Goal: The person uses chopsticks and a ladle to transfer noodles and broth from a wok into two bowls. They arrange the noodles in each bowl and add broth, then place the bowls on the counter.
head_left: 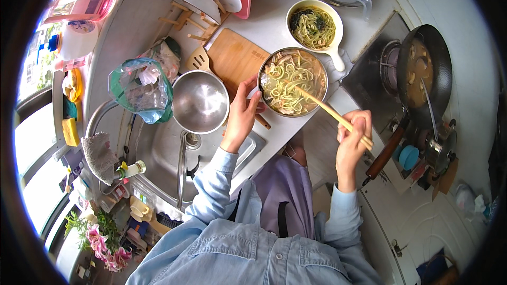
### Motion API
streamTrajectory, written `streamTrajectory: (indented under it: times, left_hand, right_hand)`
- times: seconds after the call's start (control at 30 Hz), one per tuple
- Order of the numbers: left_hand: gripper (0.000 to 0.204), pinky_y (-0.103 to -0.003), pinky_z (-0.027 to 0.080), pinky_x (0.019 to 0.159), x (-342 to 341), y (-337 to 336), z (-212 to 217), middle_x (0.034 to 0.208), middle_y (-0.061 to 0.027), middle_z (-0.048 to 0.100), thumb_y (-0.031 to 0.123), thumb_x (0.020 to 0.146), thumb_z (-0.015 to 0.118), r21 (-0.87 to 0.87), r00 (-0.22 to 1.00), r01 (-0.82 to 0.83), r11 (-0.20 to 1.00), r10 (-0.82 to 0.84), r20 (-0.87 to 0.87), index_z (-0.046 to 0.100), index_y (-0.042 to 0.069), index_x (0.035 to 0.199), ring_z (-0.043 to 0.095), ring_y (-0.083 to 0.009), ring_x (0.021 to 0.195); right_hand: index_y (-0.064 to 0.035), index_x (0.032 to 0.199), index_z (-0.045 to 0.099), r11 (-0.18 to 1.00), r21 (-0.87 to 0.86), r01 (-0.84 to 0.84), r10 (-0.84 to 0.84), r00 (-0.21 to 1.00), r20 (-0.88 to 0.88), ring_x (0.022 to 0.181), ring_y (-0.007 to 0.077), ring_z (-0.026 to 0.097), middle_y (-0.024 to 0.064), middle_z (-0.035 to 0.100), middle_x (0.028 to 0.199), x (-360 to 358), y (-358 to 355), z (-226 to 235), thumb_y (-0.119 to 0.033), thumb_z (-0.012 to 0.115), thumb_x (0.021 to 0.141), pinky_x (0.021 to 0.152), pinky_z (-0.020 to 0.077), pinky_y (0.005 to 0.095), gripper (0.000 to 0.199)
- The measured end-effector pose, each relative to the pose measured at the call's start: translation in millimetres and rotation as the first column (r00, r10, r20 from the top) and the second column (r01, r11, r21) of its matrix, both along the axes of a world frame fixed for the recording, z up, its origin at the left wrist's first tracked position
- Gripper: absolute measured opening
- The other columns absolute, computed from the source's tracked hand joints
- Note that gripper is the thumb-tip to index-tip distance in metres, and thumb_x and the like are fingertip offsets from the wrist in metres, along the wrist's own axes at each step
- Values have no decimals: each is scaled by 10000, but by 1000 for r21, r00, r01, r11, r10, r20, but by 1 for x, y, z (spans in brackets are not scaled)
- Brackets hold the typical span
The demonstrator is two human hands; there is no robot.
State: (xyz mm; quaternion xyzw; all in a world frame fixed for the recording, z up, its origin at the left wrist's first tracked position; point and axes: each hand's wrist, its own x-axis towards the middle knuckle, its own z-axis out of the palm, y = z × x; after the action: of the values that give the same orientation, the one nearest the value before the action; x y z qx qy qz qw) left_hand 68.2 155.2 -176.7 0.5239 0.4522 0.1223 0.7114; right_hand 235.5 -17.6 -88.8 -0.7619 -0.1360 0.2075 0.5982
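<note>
My left hand [242, 113] holds the side of a round metal bowl [327, 85], thumb and fingers against its near left wall. Green-tinged noodles [285, 76] with pale pieces of meat lie in broth inside it. In my right hand [353, 140] is a pair of wooden chopsticks [328, 108], pinched near their upper ends. They slant down to the left, with their tips among the noodles. Just beyond stands a white bowl with a handle [337, 55], holding more noodles and a dark topping. A wooden cutting board [235, 55] lies left of the metal bowl.
An empty steel bowl [200, 103] sits at the sink's [153, 145] far edge, beside a slotted wooden spatula [198, 61] and a plastic bag [140, 89]. At right, a black wok [442, 68] with brown soup and a ladle [429, 105] rests by the stove; its wooden handle [388, 150] points toward me.
</note>
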Motion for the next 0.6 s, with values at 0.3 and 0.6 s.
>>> streamTrajectory:
  times: [0.3, 0.6]
  left_hand:
    - [407, -288, 586, 746, 2, 1, 1, 1429, -122, 581, 125, 1072, 535, 51, 999, -20, 998, 22, -30, 459, 42, 1464, 667, -111, 812]
    - [385, -280, 584, 733, 6, -1, 2, 1375, -94, 609, 111, 1069, 536, 68, 997, -41, 997, 45, -56, 484, 54, 1445, 661, -105, 803]
  right_hand:
    - [-58, 835, 530, 816, -321, -481, 551, 481, 681, 584, 254, 602, 85, 545, 726, 16, 10, 45, -195, 569, 908, 494, 489, 372, 160]
    - [-49, 851, 521, 775, -419, -473, 627, 498, 598, 683, 280, 626, 85, 565, 786, 26, 30, -10, 24, 617, 769, 567, 518, 409, 146]
